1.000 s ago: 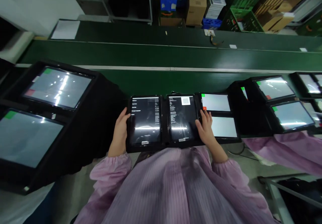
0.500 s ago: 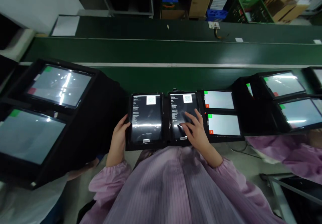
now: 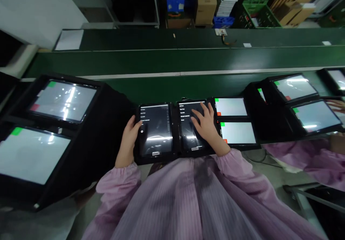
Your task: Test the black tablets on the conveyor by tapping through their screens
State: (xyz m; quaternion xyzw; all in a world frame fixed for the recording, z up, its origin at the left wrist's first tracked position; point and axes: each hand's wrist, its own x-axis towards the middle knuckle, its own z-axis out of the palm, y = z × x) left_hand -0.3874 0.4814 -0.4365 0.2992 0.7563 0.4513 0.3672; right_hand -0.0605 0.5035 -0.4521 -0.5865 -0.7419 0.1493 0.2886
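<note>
Two dark-screened tablets stand side by side in a black holder in front of me, both showing a short text menu. At the left tablet [image 3: 156, 143], my left hand [image 3: 128, 137] is closed around the left edge, its thumb over the screen and its other fingers partly hidden. Over the right tablet [image 3: 188, 135], my right hand [image 3: 206, 123] is open with fingers spread, the fingertips at or just above the glass; contact I cannot tell. Close to its right side, an upper white-screen tablet [image 3: 231, 107] and a lower white-screen tablet [image 3: 239, 132] show green and red corner squares.
Black stands with white-screened tablets [image 3: 66, 99] rise at left and tablets [image 3: 316, 116] at right. Behind runs a green conveyor [image 3: 121, 62] with a paper sheet [image 3: 69, 39]. A co-worker's pink sleeve [image 3: 302, 157] is at right. Crates and cartons [image 3: 205, 9] stand beyond.
Both dark screens have switched from an information page with a QR code to a menu. My right hand has moved up the right tablet, fingers spreading; my left thumb has moved onto the screen.
</note>
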